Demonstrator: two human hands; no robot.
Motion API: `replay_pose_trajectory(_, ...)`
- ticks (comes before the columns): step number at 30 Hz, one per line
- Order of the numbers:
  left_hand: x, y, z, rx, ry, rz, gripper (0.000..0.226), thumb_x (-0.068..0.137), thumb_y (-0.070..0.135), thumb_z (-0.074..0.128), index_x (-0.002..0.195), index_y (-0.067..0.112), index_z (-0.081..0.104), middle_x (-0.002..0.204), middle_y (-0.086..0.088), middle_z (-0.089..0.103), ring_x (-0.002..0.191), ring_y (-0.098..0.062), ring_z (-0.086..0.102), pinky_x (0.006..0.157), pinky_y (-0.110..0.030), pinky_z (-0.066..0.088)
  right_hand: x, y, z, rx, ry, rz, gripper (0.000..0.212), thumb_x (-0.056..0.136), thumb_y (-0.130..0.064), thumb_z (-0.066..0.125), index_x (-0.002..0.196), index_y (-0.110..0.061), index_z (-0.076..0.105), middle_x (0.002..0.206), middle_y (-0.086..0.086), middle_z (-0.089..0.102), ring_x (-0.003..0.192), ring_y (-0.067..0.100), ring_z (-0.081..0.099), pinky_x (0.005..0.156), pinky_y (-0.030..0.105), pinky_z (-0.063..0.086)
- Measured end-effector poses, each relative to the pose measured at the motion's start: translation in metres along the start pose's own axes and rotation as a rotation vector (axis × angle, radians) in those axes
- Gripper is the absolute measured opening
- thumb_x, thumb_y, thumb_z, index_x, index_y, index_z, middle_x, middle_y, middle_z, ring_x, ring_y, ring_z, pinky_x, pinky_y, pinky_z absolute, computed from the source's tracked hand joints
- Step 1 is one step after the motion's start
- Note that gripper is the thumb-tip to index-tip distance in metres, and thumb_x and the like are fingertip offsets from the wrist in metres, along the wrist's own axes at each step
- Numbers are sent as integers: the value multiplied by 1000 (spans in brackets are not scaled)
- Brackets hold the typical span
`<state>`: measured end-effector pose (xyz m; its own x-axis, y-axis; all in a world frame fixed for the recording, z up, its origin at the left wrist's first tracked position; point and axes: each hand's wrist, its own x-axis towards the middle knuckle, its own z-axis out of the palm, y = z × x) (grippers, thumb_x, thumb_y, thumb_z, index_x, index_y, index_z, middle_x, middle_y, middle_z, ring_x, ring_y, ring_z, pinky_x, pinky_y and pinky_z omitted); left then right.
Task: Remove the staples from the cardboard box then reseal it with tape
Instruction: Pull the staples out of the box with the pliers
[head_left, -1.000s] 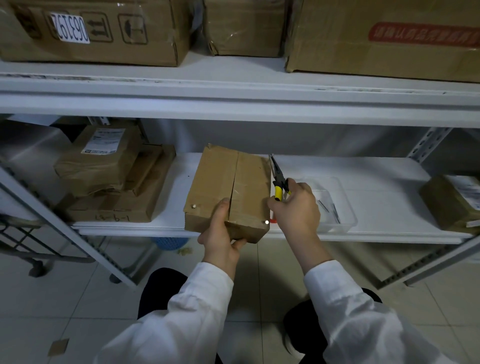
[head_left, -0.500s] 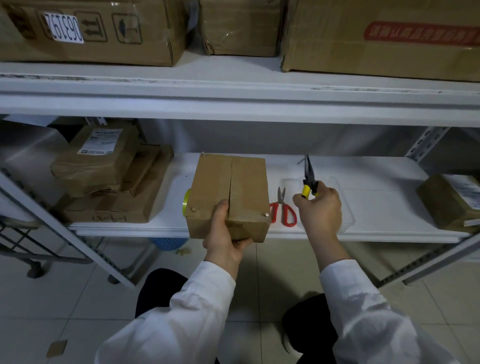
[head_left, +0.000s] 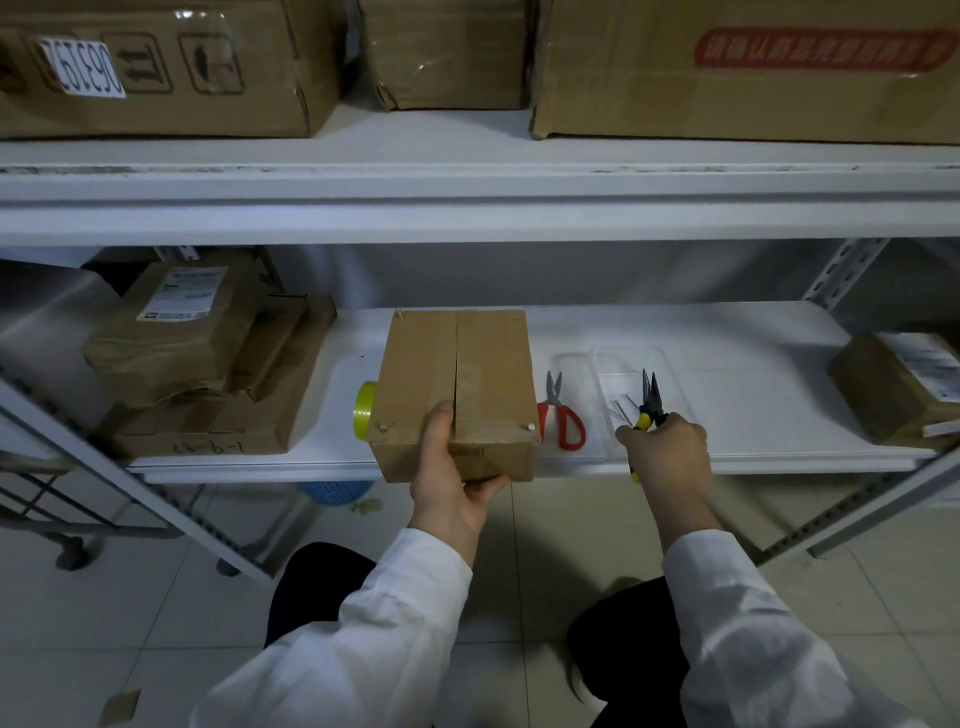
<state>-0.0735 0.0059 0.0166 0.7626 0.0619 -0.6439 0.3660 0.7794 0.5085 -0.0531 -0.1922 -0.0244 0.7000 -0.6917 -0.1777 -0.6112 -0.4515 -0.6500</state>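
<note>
A small cardboard box (head_left: 457, 374) with a taped centre seam rests on the front of the lower shelf. My left hand (head_left: 451, 467) grips its near edge, thumb on top beside the seam. Two metal staples show at its near corners, one staple (head_left: 383, 428) on the left and another staple (head_left: 530, 427) on the right. My right hand (head_left: 667, 449) holds yellow-handled pliers (head_left: 648, 402), jaws slightly apart over a clear plastic tray (head_left: 675, 374) with several removed metal pins in it. A yellow tape roll (head_left: 364, 415) peeks out left of the box.
Red-handled scissors (head_left: 563, 421) lie between the box and the tray. Stacked parcels (head_left: 208, 364) fill the shelf's left end, and another parcel (head_left: 898, 395) sits far right. Large cartons (head_left: 748, 67) stand on the upper shelf (head_left: 467, 202). A blue basket (head_left: 335, 491) is under the shelf.
My right hand carried the pliers from the box's right edge rightward and over the clear tray. The box has tilted back flatter on the shelf, uncovering the scissors and tape roll.
</note>
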Motion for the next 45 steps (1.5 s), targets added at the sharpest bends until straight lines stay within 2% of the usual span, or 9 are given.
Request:
replay_pose_trajectory(5, 6, 5, 1, 0, 6, 21, 63, 78, 37, 70, 128, 21, 34, 123, -10, 51, 115, -32, 49, 98, -58, 44, -10, -8, 0, 26, -47, -123, 33, 70, -30, 67, 96, -10, 60, 98, 13, 58, 82, 35, 60, 66, 31, 44)
replay_pose_trajectory(13, 23, 29, 10, 21, 100, 111, 81, 72, 39, 76, 136, 20, 30, 130, -8, 51, 116, -30, 52, 93, -52, 49, -36, -43, -9, 122, -234, -542, 21, 71, -19, 71, 91, -22, 64, 87, 2, 51, 71, 22, 52, 57, 26, 37)
replay_pose_trajectory(16, 24, 37, 16, 11, 128, 157, 83, 72, 36, 77, 137, 20, 27, 129, -8, 50, 113, -29, 53, 94, -53, 49, -45, -52, -11, 148, -295, -649, 27, 68, -14, 72, 94, -15, 66, 87, 5, 54, 74, 23, 53, 67, 32, 45)
replay_pose_trajectory(20, 26, 48, 21, -5, 171, 214, 80, 72, 33, 78, 131, 19, 26, 131, -7, 49, 114, -29, 54, 93, -53, 50, -51, -54, -12, 122, -333, -784, 32, 73, -9, 71, 103, -18, 67, 91, 7, 55, 81, 20, 54, 66, 13, 39)
replay_pose_trajectory(22, 27, 53, 22, -13, 187, 238, 76, 71, 34, 79, 124, 20, 26, 130, -7, 47, 114, -29, 54, 91, -52, 51, -52, -52, -11, 127, -350, -811, 35, 72, -7, 72, 105, -18, 68, 90, 8, 55, 81, 21, 55, 67, 12, 40)
replay_pose_trajectory(28, 28, 60, 21, -39, 224, 249, 73, 70, 36, 80, 117, 20, 26, 124, -5, 44, 110, -28, 53, 92, -53, 51, -52, -50, -1, 5, -401, -863, 39, 69, -23, 74, 108, -26, 66, 92, -2, 55, 80, 20, 56, 74, 40, 53)
replay_pose_trajectory(34, 29, 63, 20, -79, 237, 249, 82, 68, 37, 81, 127, 19, 26, 127, -6, 45, 110, -28, 54, 93, -56, 49, -56, -57, 1, -74, -339, -882, 42, 74, -28, 71, 116, -25, 63, 94, -8, 50, 84, 18, 54, 70, 32, 51)
replay_pose_trajectory(40, 27, 62, 20, -55, 208, 269, 73, 70, 34, 80, 116, 22, 24, 123, -4, 43, 107, -27, 52, 93, -54, 50, -61, -61, 2, -76, -336, -875, 42, 77, -25, 70, 118, -24, 61, 92, -8, 46, 82, 18, 51, 63, 24, 40)
replay_pose_trajectory(45, 26, 61, 22, -53, 208, 282, 76, 71, 33, 79, 122, 20, 25, 126, -5, 42, 107, -26, 51, 93, -51, 50, -60, -60, 3, -64, -303, -868, 39, 76, -23, 69, 115, -24, 62, 90, -9, 47, 81, 17, 50, 63, 25, 42)
